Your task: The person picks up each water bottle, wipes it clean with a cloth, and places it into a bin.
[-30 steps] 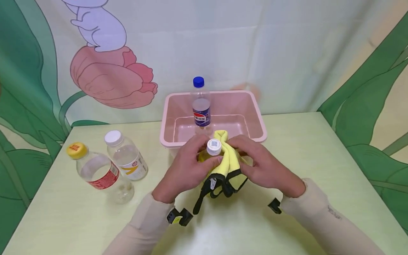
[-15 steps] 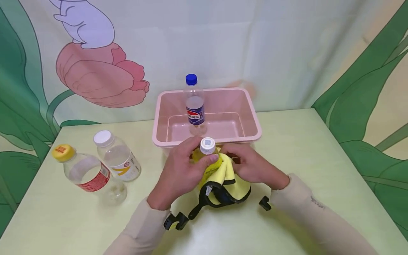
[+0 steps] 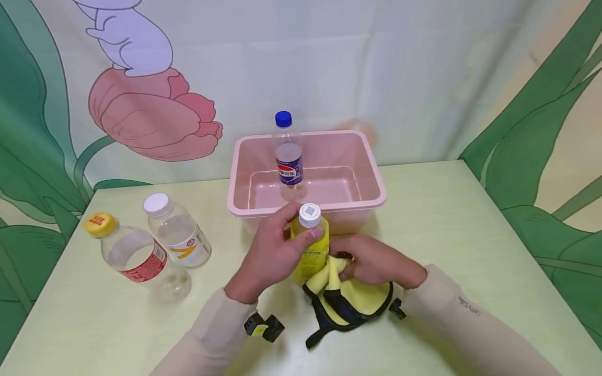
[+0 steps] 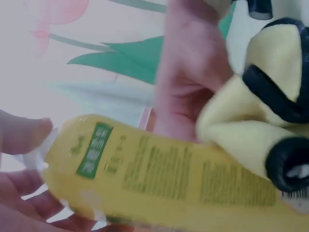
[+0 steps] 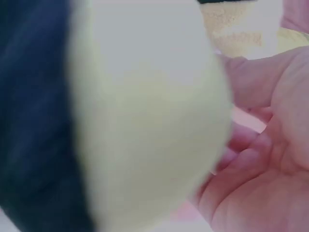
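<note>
Upright before the pink bin stands a yellow-labelled plastic bottle [image 3: 314, 256] with a white cap. My left hand [image 3: 277, 250] grips it around the neck, thumb in front just under the cap. In the left wrist view, the printed label [image 4: 159, 169] fills the lower part. My right hand [image 3: 376, 261] pinches a yellow cloth with black trim [image 3: 362, 300] against the bottle's right side, its free part hanging toward the table. The cloth [image 5: 149, 116] looms blurred in the right wrist view, beside the curled fingers [image 5: 241, 164].
A pink plastic bin [image 3: 343, 203] stands at the back, holding a clear bottle with a blue cap [image 3: 289, 167]. On the left are a yellow-capped bottle with a red label [image 3: 141, 261] and a white-capped bottle [image 3: 181, 235]. A printed curtain [image 3: 414, 78] hangs behind the table.
My right hand has moved the cloth down from the bottle's neck to its lower right side, away from my left hand. The left hand still holds the neck.
</note>
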The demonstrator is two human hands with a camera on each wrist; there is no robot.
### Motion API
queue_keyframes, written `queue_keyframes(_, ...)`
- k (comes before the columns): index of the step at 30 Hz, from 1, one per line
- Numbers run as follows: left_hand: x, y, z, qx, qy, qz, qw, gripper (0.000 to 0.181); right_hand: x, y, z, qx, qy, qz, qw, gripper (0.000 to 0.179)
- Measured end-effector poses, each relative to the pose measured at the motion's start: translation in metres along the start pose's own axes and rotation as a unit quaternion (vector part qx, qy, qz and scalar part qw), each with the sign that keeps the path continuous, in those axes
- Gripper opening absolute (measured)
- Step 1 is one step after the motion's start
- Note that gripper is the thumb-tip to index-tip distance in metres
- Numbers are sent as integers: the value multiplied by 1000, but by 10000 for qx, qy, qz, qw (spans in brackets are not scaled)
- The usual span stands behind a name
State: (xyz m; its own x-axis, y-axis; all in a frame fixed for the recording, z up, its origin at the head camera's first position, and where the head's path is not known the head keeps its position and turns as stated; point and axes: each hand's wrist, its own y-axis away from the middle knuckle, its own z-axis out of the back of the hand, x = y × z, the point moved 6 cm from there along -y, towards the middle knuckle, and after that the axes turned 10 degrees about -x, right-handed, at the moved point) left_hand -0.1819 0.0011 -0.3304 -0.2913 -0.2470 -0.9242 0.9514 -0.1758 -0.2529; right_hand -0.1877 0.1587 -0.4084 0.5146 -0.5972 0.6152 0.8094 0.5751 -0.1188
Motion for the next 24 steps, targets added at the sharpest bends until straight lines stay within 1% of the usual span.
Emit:
queue_keyframes(2, 2, -1, -3, -13, 292, 113, 9995, 28, 7, 3, 14, -78, -221, 81, 9997, 33)
queue_keyframes(3, 4, -2, -5, -1, 404, 145, 9991, 28, 11, 5, 23, -191, -310, 148, 9992, 31)
queue_keyframes(5, 5, -3, -8, 50, 577, 92, 9983, 27, 22, 8, 43, -501, -472, 342, 9970, 29)
queue_keyframes(6, 4, -4, -8, 87, 557, 40, 9984, 27, 28, 9, 54, -690, -496, 481, 9952, 29)
queue_keyframes(7, 3, -5, -8, 142, 471, 20, 9988, 29, 34, 10, 65, -900, -499, 636, 9927, 29)
queue_keyframes(9, 1, -6, -6, 223, 122, -36, 9997, 33, 44, 12, 85, -1299, -430, 841, 9870, 32)
queue_keyframes(12, -4, -4, 1, 226, -614, -40, 9979, 42, 56, 12, 103, -1753, -368, 1090, 9778, 37)
queue_keyframes(14, -8, -2, 5, 210, -952, -26, 9952, 44, 58, 10, 105, -1896, -366, 1142, 9745, 40)
queue_keyframes(15, -9, -1, 6, 183, -1056, -23, 9942, 43, 59, 8, 104, -1900, -388, 1139, 9744, 41)
queue_keyframes(18, -12, 3, 7, 2, -1281, -109, 9917, 33, 58, 2, 94, -1740, -522, 1073, 9775, 41)
queue_keyframes(21, -10, 5, 9, -234, -1306, -154, 9910, 27, 55, -4, 81, -1612, -658, 972, 9799, 41)
queue_keyframes(24, -7, 7, 10, -329, -1052, -218, 9937, 24, 49, -7, 69, -1666, -843, 894, 9783, 40)
